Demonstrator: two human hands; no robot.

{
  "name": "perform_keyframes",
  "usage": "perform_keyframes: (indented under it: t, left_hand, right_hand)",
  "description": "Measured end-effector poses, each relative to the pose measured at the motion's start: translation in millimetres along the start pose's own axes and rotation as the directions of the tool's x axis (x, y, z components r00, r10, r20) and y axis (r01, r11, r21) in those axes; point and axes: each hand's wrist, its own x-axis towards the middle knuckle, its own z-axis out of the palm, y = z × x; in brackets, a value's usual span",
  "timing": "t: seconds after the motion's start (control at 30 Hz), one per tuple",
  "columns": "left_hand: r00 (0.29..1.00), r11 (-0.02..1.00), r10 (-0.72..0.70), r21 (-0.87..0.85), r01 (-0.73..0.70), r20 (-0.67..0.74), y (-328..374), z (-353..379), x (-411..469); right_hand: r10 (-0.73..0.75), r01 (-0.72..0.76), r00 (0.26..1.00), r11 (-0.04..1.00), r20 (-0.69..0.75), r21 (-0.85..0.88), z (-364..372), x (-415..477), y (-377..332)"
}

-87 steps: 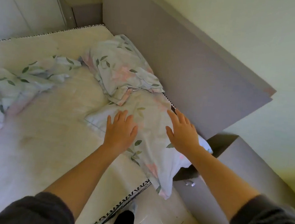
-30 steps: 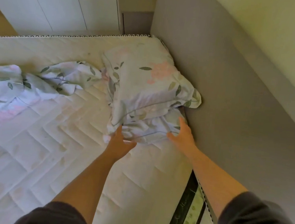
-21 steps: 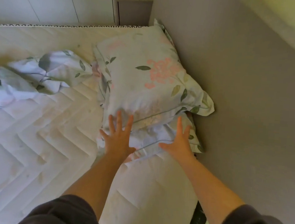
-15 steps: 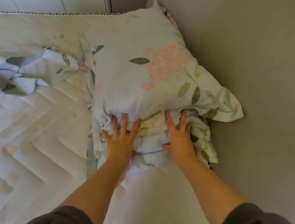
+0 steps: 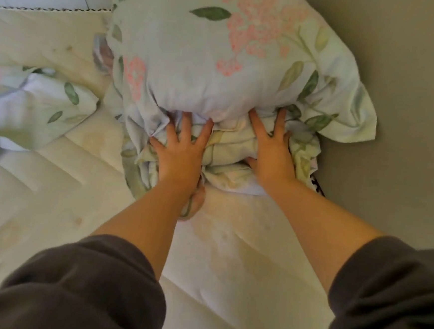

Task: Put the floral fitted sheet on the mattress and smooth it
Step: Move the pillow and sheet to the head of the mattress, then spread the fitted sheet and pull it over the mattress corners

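Bare quilted mattress (image 5: 59, 204) fills the head view. A grey headboard (image 5: 408, 127) rises just past the right hand's outer fingers.

Both hands lie flat with fingers spread apart, clamped on nothing. The left hand (image 5: 180, 156) and right hand (image 5: 274, 153) press side by side into a crumpled floral bundle (image 5: 227, 152), which could be a second pillow or bunched cloth. A plump floral pillow (image 5: 219, 60) sits on top of it, its edge overhanging the fingertips. The left thumb is tucked under the wrist, so I cannot tell whether it pinches anything.

The floral fitted sheet (image 5: 41, 106) lies in a loose heap well to the left of the left hand's little finger, none of it spread yet.

Risk, as I judge it: the stack sits on the very corner the sheet must hook over, so the elastic could snag there. A hard shove could also tip the top pillow back over the fingers, or drag a trailing fold of sheet under the pile.
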Motion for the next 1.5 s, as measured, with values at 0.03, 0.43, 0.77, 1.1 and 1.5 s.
perform_keyframes:
  t: [0.03, 0.43, 0.77, 1.1, 1.5]
  left_hand:
    - [1.0, 1.0, 0.001, 0.002, -0.001, 0.004, -5, 6, 17]
    - [0.981, 0.998, -0.035, -0.059, 0.024, -0.192, -40, 61, 136]
    - [0.997, 0.976, -0.011, -0.214, 0.028, 0.08, -55, 56, 69]
    - [0.96, 0.985, 0.146, -0.127, -0.118, 0.239, -157, -11, -74]
    - [0.868, 0.781, -0.369, 0.617, 0.096, 0.332, -375, -58, -119]
  right_hand:
    - [-0.013, 0.013, 1.0, 1.0, -0.003, -0.007, 6, 17, -3]
    - [-0.041, 0.026, 0.991, 0.993, -0.131, -0.113, 56, 143, -24]
    - [-0.124, 0.122, 0.99, 0.992, 0.063, 0.043, 48, 92, -14]
    - [-0.048, 0.067, 0.894, 0.997, 0.445, -0.028, 25, -37, -85]
    - [-0.032, 0.098, 0.74, 0.993, 0.672, -0.06, 63, -54, -193]
